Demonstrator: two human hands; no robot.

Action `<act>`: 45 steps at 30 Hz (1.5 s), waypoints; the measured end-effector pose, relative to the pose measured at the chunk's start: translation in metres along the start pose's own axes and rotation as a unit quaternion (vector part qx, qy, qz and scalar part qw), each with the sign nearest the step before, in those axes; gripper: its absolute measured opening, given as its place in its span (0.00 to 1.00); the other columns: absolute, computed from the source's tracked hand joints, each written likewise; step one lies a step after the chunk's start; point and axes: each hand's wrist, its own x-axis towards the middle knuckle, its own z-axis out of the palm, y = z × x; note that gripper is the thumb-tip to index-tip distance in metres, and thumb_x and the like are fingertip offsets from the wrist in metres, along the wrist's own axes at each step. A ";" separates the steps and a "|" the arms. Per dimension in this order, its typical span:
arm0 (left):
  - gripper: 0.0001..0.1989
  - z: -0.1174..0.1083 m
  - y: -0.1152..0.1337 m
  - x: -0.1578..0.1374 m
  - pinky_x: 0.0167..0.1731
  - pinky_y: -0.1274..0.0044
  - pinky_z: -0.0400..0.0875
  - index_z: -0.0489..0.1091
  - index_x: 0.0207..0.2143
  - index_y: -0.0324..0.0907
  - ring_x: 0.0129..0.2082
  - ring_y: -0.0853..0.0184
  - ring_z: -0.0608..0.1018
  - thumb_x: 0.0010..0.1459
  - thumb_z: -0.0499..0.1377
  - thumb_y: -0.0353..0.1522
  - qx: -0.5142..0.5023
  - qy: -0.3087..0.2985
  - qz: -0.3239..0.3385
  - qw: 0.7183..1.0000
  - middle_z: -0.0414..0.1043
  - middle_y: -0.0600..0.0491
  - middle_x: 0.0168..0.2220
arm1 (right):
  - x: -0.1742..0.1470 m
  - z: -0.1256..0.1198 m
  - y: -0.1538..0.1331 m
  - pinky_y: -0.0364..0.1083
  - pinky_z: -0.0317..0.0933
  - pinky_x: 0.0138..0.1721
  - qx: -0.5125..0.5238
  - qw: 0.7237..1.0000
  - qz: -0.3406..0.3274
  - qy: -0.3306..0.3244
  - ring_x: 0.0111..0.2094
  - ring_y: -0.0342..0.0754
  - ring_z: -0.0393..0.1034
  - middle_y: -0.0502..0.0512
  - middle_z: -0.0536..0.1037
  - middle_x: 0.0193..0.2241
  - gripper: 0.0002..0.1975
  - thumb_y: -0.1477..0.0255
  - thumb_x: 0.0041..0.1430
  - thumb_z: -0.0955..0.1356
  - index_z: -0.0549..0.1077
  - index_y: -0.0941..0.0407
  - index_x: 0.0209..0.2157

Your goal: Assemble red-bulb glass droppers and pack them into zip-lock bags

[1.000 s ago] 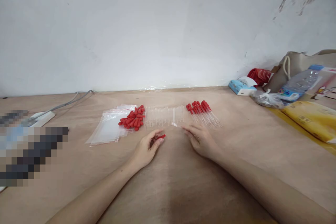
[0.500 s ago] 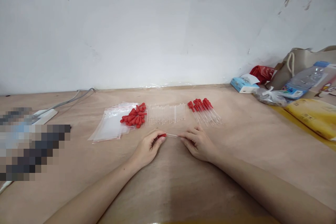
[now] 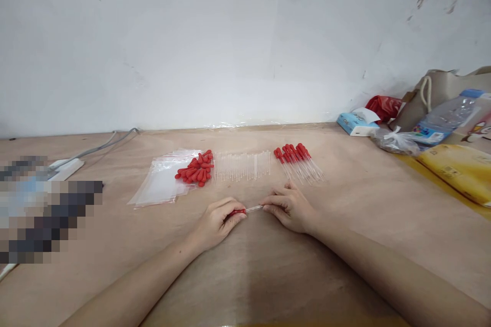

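My left hand (image 3: pixel 222 219) is closed around a red rubber bulb (image 3: pixel 238 211), whose open end points right. A clear glass dropper tube (image 3: pixel 253 209) runs from the bulb to my right hand (image 3: pixel 287 207), which pinches its far end between thumb and fingers. Behind my hands lies a row of loose clear tubes (image 3: pixel 241 166). A heap of red bulbs (image 3: pixel 197 169) is at the row's left, partly over clear plastic bags (image 3: pixel 159 184). Off to the right, several droppers with red bulbs fitted (image 3: pixel 297 161) lie side by side.
A grey cable (image 3: pixel 103 148) and a white power strip (image 3: pixel 67 168) lie at the left, beside a blurred-out area. Along the right stand a blue tissue pack (image 3: pixel 355 125), a knotted plastic bag (image 3: pixel 397 142), a plastic bottle (image 3: pixel 447 115) and a yellow package (image 3: pixel 458 171). A white wall (image 3: pixel 230 46) bounds the back.
My left hand has come slightly toward me and right with the bulb. The tube now slants a little, its left end lower. My right hand has barely shifted.
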 end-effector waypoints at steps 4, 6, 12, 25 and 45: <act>0.08 0.002 -0.002 -0.001 0.29 0.79 0.63 0.67 0.34 0.41 0.28 0.71 0.70 0.60 0.49 0.33 0.014 -0.007 0.003 1.000 0.69 0.53 0.30 | -0.001 0.000 -0.003 0.46 0.44 0.35 -0.036 0.999 -0.006 0.004 0.24 0.40 0.60 0.50 0.71 0.25 0.12 0.69 0.59 0.59 0.74 0.54 0.31; 0.08 0.002 -0.003 -0.002 0.29 0.80 0.63 0.67 0.34 0.41 0.28 0.71 0.70 0.60 0.50 0.33 0.022 -0.008 0.007 1.000 0.68 0.53 0.30 | 0.000 0.000 -0.006 0.46 0.43 0.35 -0.043 0.999 -0.011 0.003 0.23 0.40 0.59 0.49 0.71 0.24 0.12 0.69 0.59 0.59 0.73 0.54 0.31; 0.07 0.003 -0.003 -0.003 0.29 0.80 0.63 0.66 0.34 0.40 0.28 0.71 0.70 0.59 0.50 0.32 0.030 -0.012 0.026 0.999 0.68 0.52 0.30 | 0.001 0.000 -0.018 0.45 0.42 0.34 -0.018 0.999 -0.002 -0.026 0.23 0.40 0.58 0.49 0.71 0.23 0.13 0.72 0.59 0.57 0.69 0.56 0.26; 0.10 -0.004 -0.010 0.001 0.35 0.77 0.65 0.64 0.43 0.42 0.35 0.68 0.70 0.58 0.52 0.33 0.052 0.011 0.011 0.999 0.67 0.50 0.37 | 0.009 -0.005 -0.024 0.45 0.45 0.35 -0.027 0.998 0.019 -0.051 0.29 0.42 0.63 0.52 0.74 0.27 0.13 0.71 0.60 0.58 0.68 0.57 0.26; 0.08 -0.010 -0.023 0.002 0.26 0.79 0.63 0.67 0.37 0.43 0.27 0.71 0.69 0.57 0.52 0.34 0.074 0.019 -0.067 0.995 0.65 0.54 0.32 | 0.043 -0.018 0.058 0.54 0.47 0.39 -0.238 0.876 0.415 0.069 0.28 0.52 0.67 0.58 0.73 0.23 0.19 0.64 0.56 0.55 0.72 0.58 0.24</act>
